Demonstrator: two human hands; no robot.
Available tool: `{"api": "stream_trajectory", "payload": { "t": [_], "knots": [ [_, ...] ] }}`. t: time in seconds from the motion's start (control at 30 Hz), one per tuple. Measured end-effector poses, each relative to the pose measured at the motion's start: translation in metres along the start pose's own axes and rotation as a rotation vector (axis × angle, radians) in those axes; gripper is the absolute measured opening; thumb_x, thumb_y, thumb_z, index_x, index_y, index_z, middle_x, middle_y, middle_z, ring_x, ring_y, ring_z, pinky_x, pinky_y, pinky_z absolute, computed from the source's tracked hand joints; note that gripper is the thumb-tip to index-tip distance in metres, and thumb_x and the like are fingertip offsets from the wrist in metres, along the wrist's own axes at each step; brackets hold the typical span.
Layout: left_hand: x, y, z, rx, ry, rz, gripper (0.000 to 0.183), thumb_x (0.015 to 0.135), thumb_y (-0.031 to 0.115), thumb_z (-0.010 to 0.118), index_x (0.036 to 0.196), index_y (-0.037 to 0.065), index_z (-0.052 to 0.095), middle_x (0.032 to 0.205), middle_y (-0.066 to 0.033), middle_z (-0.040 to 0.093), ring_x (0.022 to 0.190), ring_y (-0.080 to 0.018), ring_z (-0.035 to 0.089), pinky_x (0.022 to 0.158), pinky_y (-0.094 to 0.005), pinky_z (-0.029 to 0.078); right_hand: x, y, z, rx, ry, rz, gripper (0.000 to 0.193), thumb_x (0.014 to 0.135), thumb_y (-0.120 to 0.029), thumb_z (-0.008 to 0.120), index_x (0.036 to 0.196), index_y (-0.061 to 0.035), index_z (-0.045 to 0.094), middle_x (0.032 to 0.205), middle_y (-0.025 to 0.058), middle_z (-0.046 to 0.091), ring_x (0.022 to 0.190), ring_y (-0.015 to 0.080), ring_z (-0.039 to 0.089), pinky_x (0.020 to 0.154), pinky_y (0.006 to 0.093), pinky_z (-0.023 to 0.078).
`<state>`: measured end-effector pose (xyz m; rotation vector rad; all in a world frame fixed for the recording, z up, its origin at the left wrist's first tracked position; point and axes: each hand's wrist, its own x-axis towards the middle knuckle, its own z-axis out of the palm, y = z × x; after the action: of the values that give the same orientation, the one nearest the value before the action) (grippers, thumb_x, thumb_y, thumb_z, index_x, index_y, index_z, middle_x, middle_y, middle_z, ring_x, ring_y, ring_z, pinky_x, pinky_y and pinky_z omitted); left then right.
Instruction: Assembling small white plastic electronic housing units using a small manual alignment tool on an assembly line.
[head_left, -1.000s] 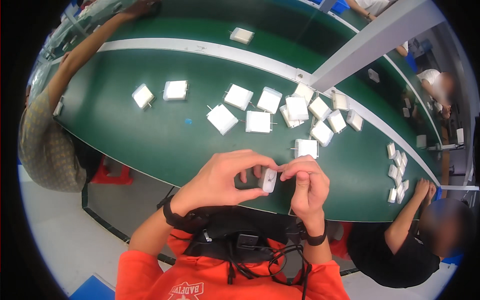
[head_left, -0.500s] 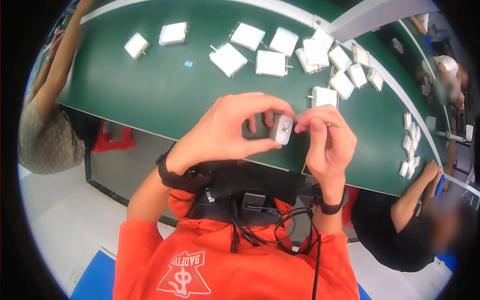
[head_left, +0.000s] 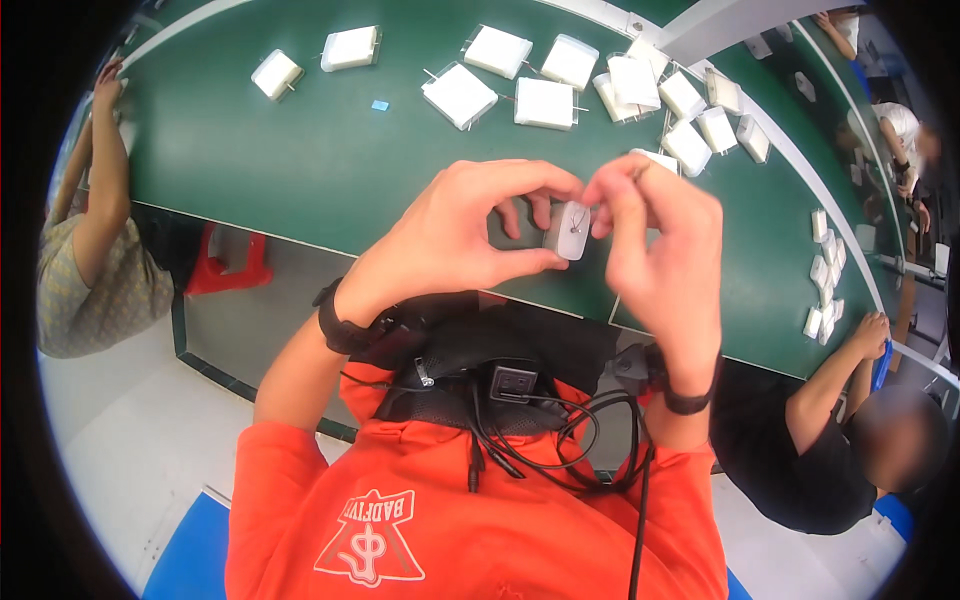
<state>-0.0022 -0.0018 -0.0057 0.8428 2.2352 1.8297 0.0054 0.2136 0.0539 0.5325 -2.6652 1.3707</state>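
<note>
My left hand (head_left: 455, 225) grips a small white box-shaped block (head_left: 571, 240) between thumb and fingers, over the front edge of the green table (head_left: 300, 170). The block's narrow end is turned toward my right, and a small dark loop or wire end shows on it. Close by that end, my right hand (head_left: 668, 225) has its thumb and fingers pinched together. Its fingertips are near or touching the block's upper edge; what lies between them, if anything, is hidden. Partly behind my right hand lies another white block (head_left: 655, 160).
White blocks with thin metal pins, such as one white block (head_left: 459, 96), lie across the table's far side. A small blue piece (head_left: 380, 105) is left of them. More small blocks (head_left: 822, 270) sit at the right. Co-workers are on both sides; a red stool (head_left: 230, 262) stands left.
Both hands have risen slightly away from me with the block. My right fingers have moved up to the block's upper edge. The left co-worker's arm has shifted outward.
</note>
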Motion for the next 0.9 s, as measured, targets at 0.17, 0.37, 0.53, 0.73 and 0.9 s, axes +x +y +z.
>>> {"api": "stream_trajectory", "payload": {
  "t": [0.17,0.37,0.53,0.73,0.9],
  "knots": [
    [0.0,0.0,-0.002,0.046,-0.008,0.013,0.054,0.078,0.0,0.093,0.129,0.007,0.079,0.107,-0.0037,0.08,0.085,-0.0146,0.073,0.071,-0.0278,0.057,0.005,0.009,0.0,0.371,0.195,0.132,0.029,0.117,-0.012,0.057,0.096,0.0036,0.07,0.09,0.0042,0.071,0.07,0.0102,0.066,0.069,0.0293,0.061],
    [0.002,0.0,0.0,0.044,-0.007,0.049,0.052,0.08,0.0,0.091,0.13,0.008,0.079,0.102,-0.0031,0.079,0.083,-0.014,0.072,0.069,-0.0279,0.054,-0.009,0.027,-0.019,0.059,0.22,-0.229,0.025,0.115,-0.013,0.062,0.097,0.0026,0.07,0.095,0.0086,0.067,0.088,0.017,0.066,0.08,0.0324,0.055],
    [0.0,0.0,-0.001,0.046,-0.004,0.044,0.053,0.08,0.001,0.092,0.131,0.008,0.079,0.099,-0.0033,0.078,0.082,-0.0148,0.071,0.069,-0.0284,0.054,-0.021,0.024,-0.009,0.229,0.084,-0.134,0.019,0.111,-0.012,0.07,0.106,0.0038,0.078,0.099,0.0112,0.074,0.086,0.018,0.067,0.076,0.0319,0.054],
    [-0.001,-0.002,0.0,0.045,-0.015,0.029,0.054,0.08,0.002,0.092,0.132,0.007,0.078,0.099,-0.0036,0.078,0.082,-0.0151,0.071,0.069,-0.0287,0.054,-0.025,0.034,0.004,0.304,0.102,-0.106,0.02,0.114,-0.007,0.064,0.104,0.0071,0.075,0.101,0.0129,0.076,0.083,0.0171,0.071,0.075,0.0296,0.055],
    [-0.001,-0.002,-0.002,0.052,-0.017,0.017,0.055,0.079,0.002,0.092,0.132,0.008,0.079,0.099,-0.0036,0.078,0.082,-0.0152,0.071,0.068,-0.0288,0.053,-0.026,0.03,0.001,0.299,0.078,-0.104,0.02,0.115,-0.006,0.061,0.105,0.008,0.072,0.1,0.0134,0.076,0.083,0.0168,0.071,0.074,0.0294,0.055]
  ]
}}
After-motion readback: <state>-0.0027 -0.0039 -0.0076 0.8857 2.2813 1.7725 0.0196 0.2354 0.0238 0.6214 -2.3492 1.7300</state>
